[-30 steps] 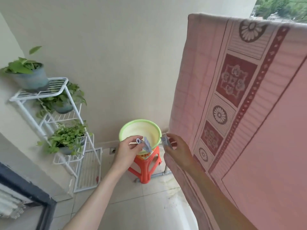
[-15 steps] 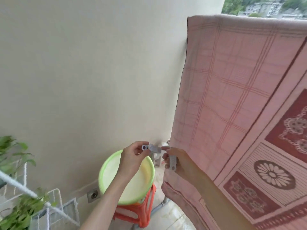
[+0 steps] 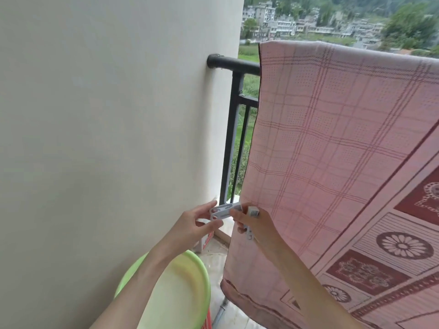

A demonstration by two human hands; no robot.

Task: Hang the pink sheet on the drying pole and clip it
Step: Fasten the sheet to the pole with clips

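The pink sheet, patterned with checks and dark red flowers, hangs draped over the black railing pole, which shows only at its left end by the wall. My left hand pinches a grey-white clothes clip near the sheet's left edge. My right hand holds a second grey-white clip in its curled fingers, and its fingertips touch the end of the first clip. Both hands are low, far below the pole.
A cream wall fills the left side. A green-rimmed basin sits on a red stool below my left arm. Black railing bars stand between wall and sheet. Houses and trees lie beyond.
My view has tilted up and right, bringing the railing pole and the town into sight. Both hands with their clips have risen slightly and now meet at the first clip.
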